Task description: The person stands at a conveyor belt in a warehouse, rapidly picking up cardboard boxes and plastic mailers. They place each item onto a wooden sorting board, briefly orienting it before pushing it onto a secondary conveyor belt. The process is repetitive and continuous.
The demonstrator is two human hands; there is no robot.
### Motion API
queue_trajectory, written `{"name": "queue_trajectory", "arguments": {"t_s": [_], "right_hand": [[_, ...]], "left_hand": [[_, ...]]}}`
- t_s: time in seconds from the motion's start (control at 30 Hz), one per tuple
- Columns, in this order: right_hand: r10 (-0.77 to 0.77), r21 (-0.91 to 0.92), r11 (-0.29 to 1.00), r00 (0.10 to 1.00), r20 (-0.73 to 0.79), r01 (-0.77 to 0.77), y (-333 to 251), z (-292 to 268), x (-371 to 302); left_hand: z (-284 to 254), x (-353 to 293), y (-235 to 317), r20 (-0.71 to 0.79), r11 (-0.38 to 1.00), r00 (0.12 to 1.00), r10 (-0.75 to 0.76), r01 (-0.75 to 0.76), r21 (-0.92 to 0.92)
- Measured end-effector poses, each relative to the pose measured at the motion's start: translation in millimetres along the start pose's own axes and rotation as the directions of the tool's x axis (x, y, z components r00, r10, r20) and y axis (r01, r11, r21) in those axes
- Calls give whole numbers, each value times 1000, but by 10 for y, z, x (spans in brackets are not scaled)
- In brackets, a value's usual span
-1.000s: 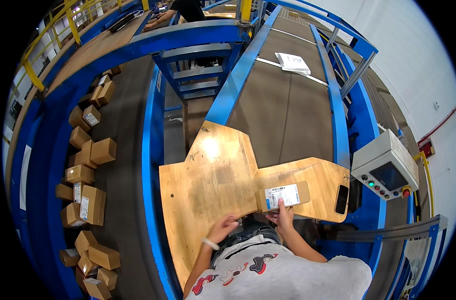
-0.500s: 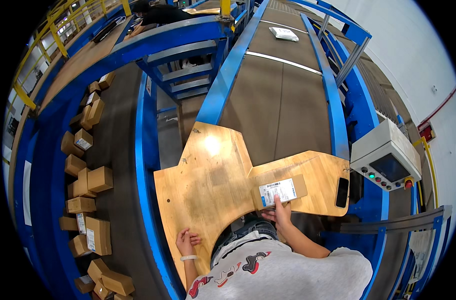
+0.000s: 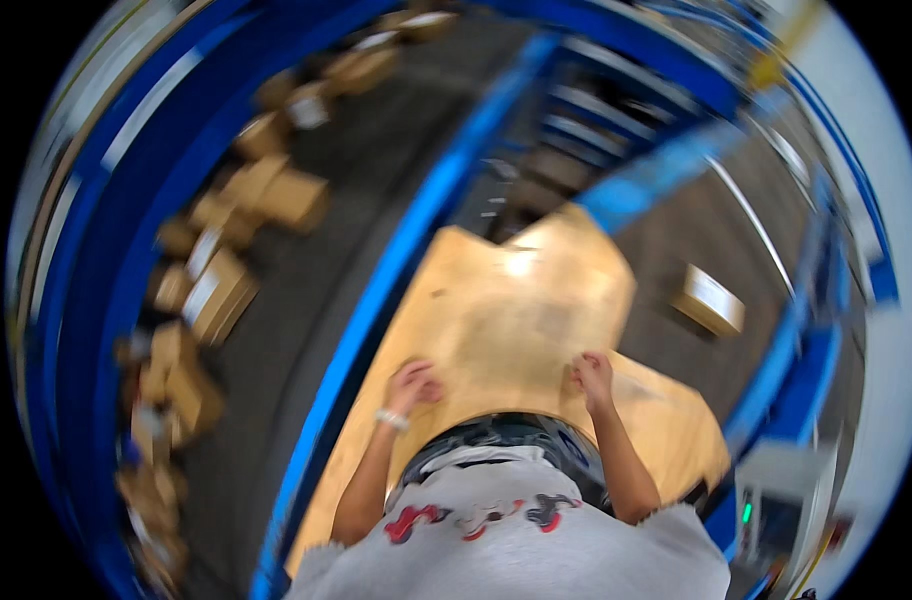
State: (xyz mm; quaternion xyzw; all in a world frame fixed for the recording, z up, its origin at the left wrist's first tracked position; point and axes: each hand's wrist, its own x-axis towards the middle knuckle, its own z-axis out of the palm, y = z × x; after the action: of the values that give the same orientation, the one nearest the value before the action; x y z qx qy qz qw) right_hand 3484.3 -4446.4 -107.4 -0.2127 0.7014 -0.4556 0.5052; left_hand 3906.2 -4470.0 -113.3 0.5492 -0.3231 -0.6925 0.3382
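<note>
My left hand [image 3: 414, 385] hovers over or rests on the left part of the wooden worktop [image 3: 506, 330]; blur hides which. Its fingers are loosely bent, with nothing in them. Across the worktop's inner curve, my right hand [image 3: 591, 378] is held near the edge, fingers half curled and empty as far as the smear lets me see. Beyond it, on the dark belt [image 3: 666, 245] to the right, lies a small cardboard box [image 3: 711, 300] with a white label on top, apart from both hands.
A lower conveyor [image 3: 306, 290] on the left carries several cardboard boxes [image 3: 276, 190] along its far side. A blue rail [image 3: 376, 290] runs between it and the worktop. Blue metal steps [image 3: 596, 115] stand ahead. A grey control box [image 3: 786, 500] is at lower right.
My right hand has let go of the labelled box, which now lies on the belt, and has come back over the worktop. The view has swung left and blurred.
</note>
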Motion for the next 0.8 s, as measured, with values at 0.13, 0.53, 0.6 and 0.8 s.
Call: {"name": "queue_trajectory", "arguments": {"t_s": [0.13,0.53,0.6,0.8], "right_hand": [[-329,-96,928,914,238,359,-201,968,14],[-378,-523,331,618,689,786,-1394,5976,821],[-273,-619,289,682,678,730,-1385,6553,1074],[-240,-642,104,645,725,760,-1184,7356,1555]], "left_hand": [[237,-69,125,121,999,992,41,-38,-20],[-3239,47,1539,-587,634,605,538,168,755],[-3871,430,1887,-511,375,651,560,351,858],[-5824,1274,2329,-724,514,408,556,516,685]]}}
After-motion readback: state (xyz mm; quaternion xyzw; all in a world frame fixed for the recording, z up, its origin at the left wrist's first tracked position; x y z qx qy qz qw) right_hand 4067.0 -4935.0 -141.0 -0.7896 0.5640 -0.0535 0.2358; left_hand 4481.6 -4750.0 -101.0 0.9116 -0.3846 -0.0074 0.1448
